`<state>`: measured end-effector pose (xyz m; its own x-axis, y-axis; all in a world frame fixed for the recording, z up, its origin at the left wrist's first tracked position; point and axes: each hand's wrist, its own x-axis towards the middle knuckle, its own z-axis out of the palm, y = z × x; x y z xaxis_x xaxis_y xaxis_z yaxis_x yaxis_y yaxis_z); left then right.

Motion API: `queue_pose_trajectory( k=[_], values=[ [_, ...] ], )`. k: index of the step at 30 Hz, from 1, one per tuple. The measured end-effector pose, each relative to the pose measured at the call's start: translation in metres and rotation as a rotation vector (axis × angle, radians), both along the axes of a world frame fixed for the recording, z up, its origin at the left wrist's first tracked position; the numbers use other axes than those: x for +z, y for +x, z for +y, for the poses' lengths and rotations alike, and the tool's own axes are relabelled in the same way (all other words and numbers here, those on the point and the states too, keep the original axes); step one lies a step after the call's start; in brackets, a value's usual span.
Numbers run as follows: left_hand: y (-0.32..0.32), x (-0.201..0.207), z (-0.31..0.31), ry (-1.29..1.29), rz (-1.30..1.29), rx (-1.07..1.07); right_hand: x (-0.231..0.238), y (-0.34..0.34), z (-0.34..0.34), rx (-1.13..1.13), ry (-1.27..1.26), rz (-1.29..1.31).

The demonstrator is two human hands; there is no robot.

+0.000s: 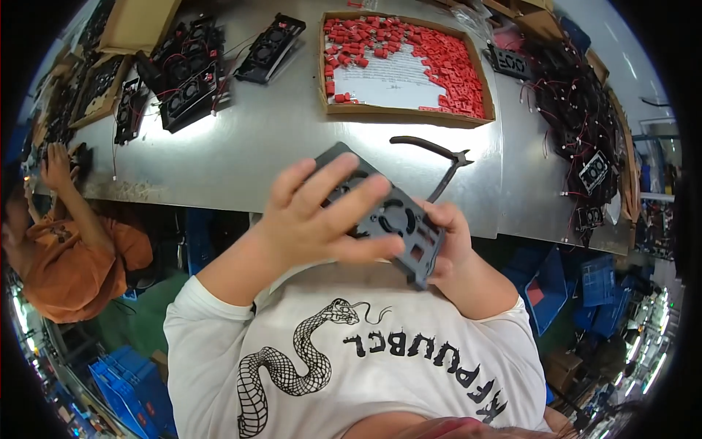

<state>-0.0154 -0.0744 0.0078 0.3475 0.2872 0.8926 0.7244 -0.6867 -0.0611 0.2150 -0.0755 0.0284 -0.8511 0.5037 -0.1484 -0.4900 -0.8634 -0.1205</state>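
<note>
A dark grey plastic fan housing (pixel 395 216) with round fan openings and rectangular slots is held tilted in front of my chest, over the table's near edge. My right hand (pixel 451 238) grips its right end, thumb on the upper edge. Across its left part and face lies my left hand (pixel 322 208), fingers spread and slightly blurred; whether they press on the housing I cannot tell. Just beyond, a pair of cutting pliers (pixel 458 158) with dark handles rests on the metal table (pixel 278 157). Part of the housing is hidden under my left fingers.
A shallow cardboard tray (pixel 409 113) of small red parts and white paper stands at the back. Fan units with wires (pixel 191 77) lie at the back left, and more dark units (pixel 574 110) are heaped on the right. A person in orange (pixel 80 256) works at the far left. Blue crates (pixel 135 388) stand below.
</note>
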Motion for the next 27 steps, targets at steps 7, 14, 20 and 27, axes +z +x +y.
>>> queue_pose_trajectory(
  k=[7,14,20,27],
  values=[
    [-0.037,0.005,-0.012,-0.54,-0.057,0.083,0.003,-0.016,0.063,0.117,1.243,-0.949],
    [-0.036,0.011,-0.008,-1.335,0.176,0.216,-0.024,-0.034,0.248,-0.291,2.199,-1.847],
    [-0.029,-0.023,-0.016,-0.871,0.342,0.401,-0.013,-0.041,0.258,0.143,2.21,-1.974],
    [-0.039,-0.036,-0.01,-0.872,0.144,0.292,0.011,-0.018,0.129,-0.271,1.225,-1.323]
  ],
)
